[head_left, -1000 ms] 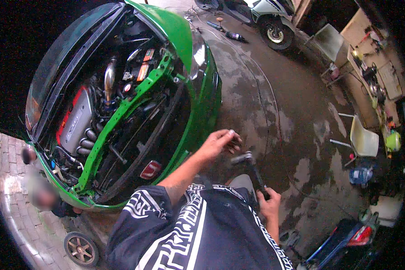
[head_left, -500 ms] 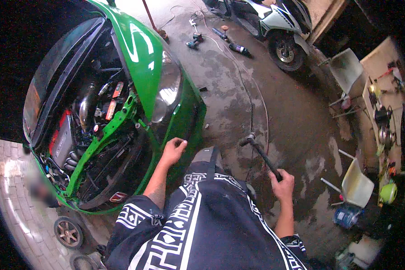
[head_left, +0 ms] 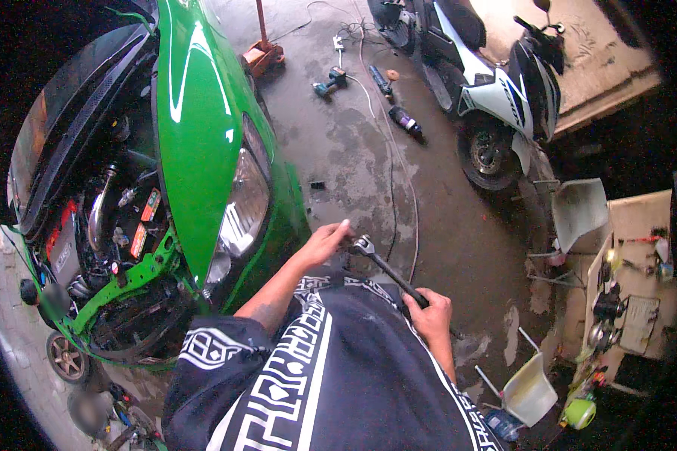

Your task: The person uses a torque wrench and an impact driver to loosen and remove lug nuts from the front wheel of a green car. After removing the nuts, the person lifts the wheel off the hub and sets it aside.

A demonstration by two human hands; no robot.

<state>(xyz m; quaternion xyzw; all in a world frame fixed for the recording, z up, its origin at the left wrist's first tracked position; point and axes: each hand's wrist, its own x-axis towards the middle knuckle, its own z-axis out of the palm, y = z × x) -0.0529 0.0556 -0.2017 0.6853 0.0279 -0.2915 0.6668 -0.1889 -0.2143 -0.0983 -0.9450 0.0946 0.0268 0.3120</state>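
Note:
My right hand (head_left: 430, 312) is closed around the dark handle of a long ratchet wrench (head_left: 391, 272). Its shiny metal head points up and to the left. Close to that head is my left hand (head_left: 327, 246), fingers curled and thumb up. Whatever those fingers hold, if anything, is hidden. To the left stands a green car (head_left: 195, 98) with its engine bay uncovered and its headlight (head_left: 244, 199) facing my left forearm.
On the wet floor ahead lie a cordless drill (head_left: 329, 81), a dark cylindrical tool (head_left: 406, 120) and cables (head_left: 391, 161). A white scooter (head_left: 496, 98) stands ahead right. Chairs (head_left: 579, 214) and a cluttered workbench (head_left: 639, 225) are at right. A loose wheel (head_left: 69, 357) sits by the car.
My right hand has brought the ratchet wrench inward, to the left. My left hand has moved right, close to the wrench head. The view has shifted, showing more of the scooter.

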